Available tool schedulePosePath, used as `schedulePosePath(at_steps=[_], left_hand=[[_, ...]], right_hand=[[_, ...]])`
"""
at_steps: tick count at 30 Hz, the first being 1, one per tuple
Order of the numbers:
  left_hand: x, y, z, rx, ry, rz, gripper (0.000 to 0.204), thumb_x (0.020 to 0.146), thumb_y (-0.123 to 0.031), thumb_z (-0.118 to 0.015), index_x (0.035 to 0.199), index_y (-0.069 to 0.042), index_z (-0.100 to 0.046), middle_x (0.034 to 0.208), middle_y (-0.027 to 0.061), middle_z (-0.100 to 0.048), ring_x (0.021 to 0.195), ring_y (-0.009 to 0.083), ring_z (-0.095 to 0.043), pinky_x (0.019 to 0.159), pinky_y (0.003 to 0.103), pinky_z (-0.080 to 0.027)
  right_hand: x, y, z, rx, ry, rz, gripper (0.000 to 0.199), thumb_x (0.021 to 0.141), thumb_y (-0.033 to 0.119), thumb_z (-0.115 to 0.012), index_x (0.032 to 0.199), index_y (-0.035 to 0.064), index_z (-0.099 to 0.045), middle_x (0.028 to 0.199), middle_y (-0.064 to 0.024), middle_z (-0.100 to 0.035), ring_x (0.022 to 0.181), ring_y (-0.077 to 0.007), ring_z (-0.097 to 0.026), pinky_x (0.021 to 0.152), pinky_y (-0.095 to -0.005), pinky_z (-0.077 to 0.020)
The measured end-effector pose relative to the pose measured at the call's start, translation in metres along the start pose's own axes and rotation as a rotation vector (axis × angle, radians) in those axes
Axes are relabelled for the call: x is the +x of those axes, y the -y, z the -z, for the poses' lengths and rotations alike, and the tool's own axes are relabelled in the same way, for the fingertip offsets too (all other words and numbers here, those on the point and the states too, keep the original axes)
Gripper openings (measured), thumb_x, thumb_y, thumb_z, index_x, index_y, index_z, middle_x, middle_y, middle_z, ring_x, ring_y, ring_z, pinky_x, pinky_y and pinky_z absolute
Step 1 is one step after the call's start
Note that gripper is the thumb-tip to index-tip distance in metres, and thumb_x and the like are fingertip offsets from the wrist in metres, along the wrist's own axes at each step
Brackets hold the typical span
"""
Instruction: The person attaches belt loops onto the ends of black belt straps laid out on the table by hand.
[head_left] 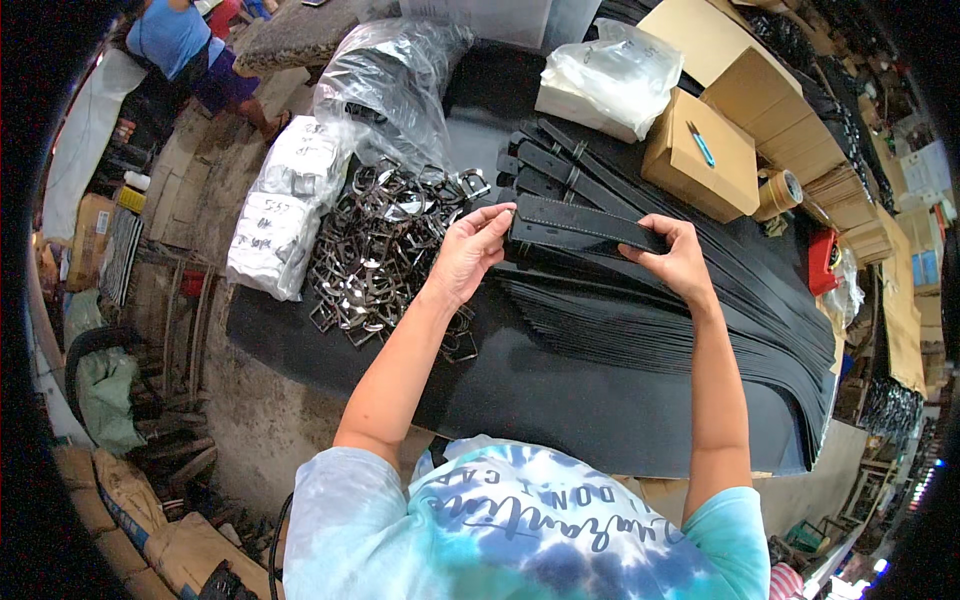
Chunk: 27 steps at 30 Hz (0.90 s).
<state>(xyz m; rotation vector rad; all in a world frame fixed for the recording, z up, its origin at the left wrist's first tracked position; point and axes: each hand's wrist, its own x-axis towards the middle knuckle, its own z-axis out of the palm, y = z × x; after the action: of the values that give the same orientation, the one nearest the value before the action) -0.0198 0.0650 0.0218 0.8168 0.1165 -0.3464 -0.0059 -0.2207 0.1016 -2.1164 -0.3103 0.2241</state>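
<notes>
1. Head view: left hand (465,250) is pinching the stitched end of a black leather belt strap (585,228), fingers pressed together.
2. Right hand (680,262) is gripping the strap further along, holding it level above the strap stack (680,330).
3. Metal buckles (385,250) are lying piled just beside the left hand, within easy reach.

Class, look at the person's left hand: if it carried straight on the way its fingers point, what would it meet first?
Most likely the end of the black belt strap that the left hand already pinches; beyond it lie more black straps, though depth is hard to judge.
</notes>
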Motion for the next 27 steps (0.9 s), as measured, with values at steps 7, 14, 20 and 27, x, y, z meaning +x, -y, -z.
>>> schedulePosePath(at_steps=[7, 14, 20, 27], left_hand=[[0.003, 0.005, 0.002, 0.12, -0.134, 0.13, 0.021, 0.087, -0.02, -0.065, 0.105, -0.01, -0.06, 0.087, -0.005, -0.063, 0.07, 0.0077, -0.056, 0.063, 0.022, -0.046], [0.005, 0.01, -0.001, 0.089, -0.053, 0.119, 0.021, 0.085, -0.02, -0.069, 0.099, -0.005, -0.063, 0.081, -0.0039, -0.062, 0.064, 0.0053, -0.054, 0.06, 0.02, -0.045], [0.008, 0.005, -0.001, 0.053, -0.049, 0.022, 0.037, 0.085, -0.009, -0.065, 0.121, -0.005, -0.057, 0.093, -0.0028, -0.065, 0.072, 0.0032, -0.056, 0.064, 0.018, -0.047], [0.004, 0.017, -0.008, -0.134, -0.174, -0.022, 0.028, 0.089, -0.018, -0.062, 0.114, -0.005, -0.06, 0.105, 0.0035, -0.064, 0.085, 0.012, -0.061, 0.076, 0.025, -0.053]], right_hand=[[-0.009, -0.008, -0.006, 0.232, -0.025, 0.004, 0.015, 0.072, 0.009, -0.076, 0.079, 0.0023, -0.064, 0.076, 0.0025, -0.064, 0.074, -0.0043, -0.054, 0.07, -0.0218, -0.0433], [-0.007, 0.0, 0.001, 0.176, 0.029, 0.0, 0.015, 0.072, 0.009, -0.076, 0.079, 0.0021, -0.064, 0.075, 0.0024, -0.063, 0.073, -0.0045, -0.053, 0.069, -0.0213, -0.0431], [-0.013, -0.01, -0.013, 0.141, -0.017, 0.023, 0.017, 0.074, 0.01, -0.076, 0.081, 0.0026, -0.063, 0.077, 0.0023, -0.063, 0.075, -0.0051, -0.054, 0.07, -0.0219, -0.0434], [-0.015, -0.015, -0.019, 0.178, -0.108, 0.048, 0.017, 0.075, 0.008, -0.075, 0.083, 0.0031, -0.061, 0.078, 0.0032, -0.063, 0.076, -0.0044, -0.054, 0.07, -0.0208, -0.0433]])
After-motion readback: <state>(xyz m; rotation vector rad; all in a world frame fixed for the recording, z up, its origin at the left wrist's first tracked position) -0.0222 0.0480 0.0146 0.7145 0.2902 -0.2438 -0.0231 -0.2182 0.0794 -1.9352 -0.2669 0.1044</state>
